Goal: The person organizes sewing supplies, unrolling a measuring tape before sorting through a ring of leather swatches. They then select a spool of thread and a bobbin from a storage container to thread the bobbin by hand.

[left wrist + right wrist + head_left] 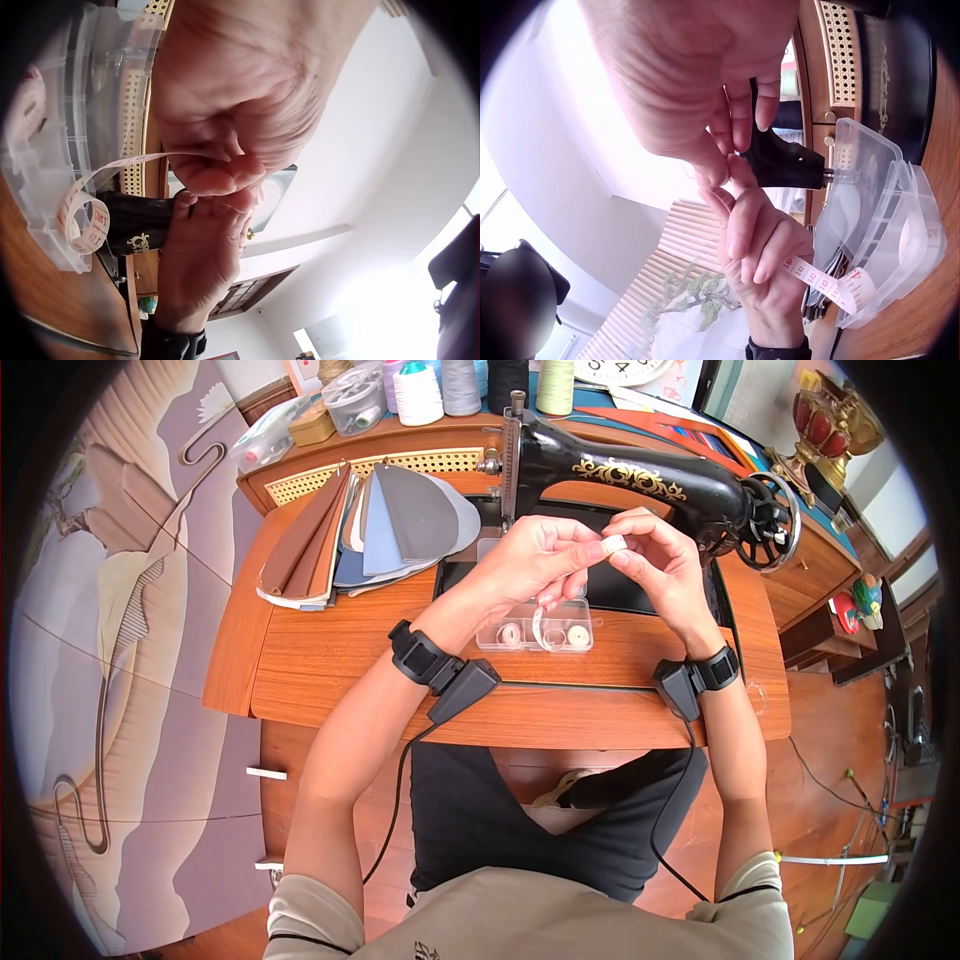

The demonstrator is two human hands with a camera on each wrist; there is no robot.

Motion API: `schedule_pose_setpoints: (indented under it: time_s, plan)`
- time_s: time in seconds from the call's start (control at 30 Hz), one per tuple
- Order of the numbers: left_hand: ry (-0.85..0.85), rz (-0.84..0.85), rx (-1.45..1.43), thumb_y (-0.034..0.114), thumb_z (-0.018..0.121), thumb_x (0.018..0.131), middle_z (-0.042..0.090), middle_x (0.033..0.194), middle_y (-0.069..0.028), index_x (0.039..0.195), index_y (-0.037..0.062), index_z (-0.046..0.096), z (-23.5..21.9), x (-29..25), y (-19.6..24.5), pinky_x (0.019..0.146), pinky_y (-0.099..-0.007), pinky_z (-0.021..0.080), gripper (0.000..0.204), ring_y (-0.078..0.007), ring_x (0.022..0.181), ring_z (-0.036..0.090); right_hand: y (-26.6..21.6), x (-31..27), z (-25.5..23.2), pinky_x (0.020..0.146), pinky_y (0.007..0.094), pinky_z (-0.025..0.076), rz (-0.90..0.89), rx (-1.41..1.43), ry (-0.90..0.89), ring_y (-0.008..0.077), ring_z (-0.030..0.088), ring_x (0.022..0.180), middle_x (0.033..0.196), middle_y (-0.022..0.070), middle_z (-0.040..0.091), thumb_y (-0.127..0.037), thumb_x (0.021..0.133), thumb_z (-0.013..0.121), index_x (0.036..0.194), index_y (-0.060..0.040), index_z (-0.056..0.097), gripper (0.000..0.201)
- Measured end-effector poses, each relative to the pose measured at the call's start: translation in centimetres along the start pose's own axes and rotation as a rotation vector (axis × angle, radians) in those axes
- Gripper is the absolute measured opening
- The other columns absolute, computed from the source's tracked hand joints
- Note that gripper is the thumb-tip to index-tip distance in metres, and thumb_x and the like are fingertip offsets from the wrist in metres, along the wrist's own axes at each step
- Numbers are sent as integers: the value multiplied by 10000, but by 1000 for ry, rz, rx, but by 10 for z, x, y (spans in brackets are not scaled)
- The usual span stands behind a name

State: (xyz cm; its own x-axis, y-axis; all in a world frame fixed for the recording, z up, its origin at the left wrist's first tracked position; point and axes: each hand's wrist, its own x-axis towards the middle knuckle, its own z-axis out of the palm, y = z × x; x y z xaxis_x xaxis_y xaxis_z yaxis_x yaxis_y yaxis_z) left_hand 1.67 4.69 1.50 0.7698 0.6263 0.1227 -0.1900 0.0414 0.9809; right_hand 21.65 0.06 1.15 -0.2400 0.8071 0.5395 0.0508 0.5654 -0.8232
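Both hands meet above a clear plastic box [560, 640] on the wooden table. A white measuring tape [112, 161] with red numbers runs through my left hand [530, 565], whose curled fingers grip it. From there its loose end hangs in a curl [853, 291] over the box. My right hand [665, 565] pinches a small white part of the tape [613, 544] at the left fingertips. Inside the box lie rolled tapes, one roll [511, 633] at the left and another roll [578, 635] at the right. The box's lid [866, 150] stands open.
A black sewing machine [620, 465] with a handwheel [772, 520] stands just behind the hands. Fanned fabric swatches [400, 520] lie on the table [330, 660] at left. Thread spools [418, 395] line the back shelf. Cables hang from both wrist cameras.
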Motion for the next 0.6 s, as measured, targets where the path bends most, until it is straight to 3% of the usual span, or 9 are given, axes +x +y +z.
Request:
schedule_pose_setpoints:
  time_s: [0.33, 0.4, 0.5, 0.53, 0.6]
  plan:
    - [3, 61, 27, 321, 634, 910, 565, 580, -21, 925, 8, 614, 0, 1, -1, 362, -158, 322, 314, -22, 392, 454, 0, 0, 2, 852, 282, 479, 69, 139, 26, 119, 578, 959, 1040, 50, 606, -32, 847, 664, 1023, -10, 629, 181]
    - [58, 56, 97, 307, 628, 915, 569, 585, -26, 917, 4, 612, -2, 1, -2, 366, -158, 328, 303, -25, 396, 462, -4, 1, 1, 815, 268, 477, -90, -349, 56, 118, 581, 930, 1030, 59, 617, -37, 829, 679, 1034, -12, 636, 211]
    - [76, 19, 131, 297, 623, 919, 572, 589, -29, 917, 3, 612, -1, 1, -1, 368, -165, 338, 294, -29, 399, 466, -4, 2, -1, 782, 264, 472, -143, -438, -25, 122, 580, 905, 1011, 70, 626, -44, 811, 693, 1055, -15, 643, 251]
    - [75, 19, 131, 297, 623, 919, 572, 589, -29, 917, 3, 612, -1, 1, -1, 368, -165, 338, 294, -29, 399, 466, 0, 1, -2, 782, 264, 472, -143, -438, -25, 122, 580, 905, 1011, 70, 626, -44, 811, 693, 1055, -15, 643, 251]
    - [61, 18, 83, 303, 623, 918, 572, 589, -31, 917, 6, 611, 0, 2, -2, 374, -168, 348, 297, -37, 402, 473, 7, 0, -3, 819, 285, 485, -28, -147, 6, 135, 588, 952, 1034, 73, 634, -58, 826, 689, 1053, -18, 648, 234]
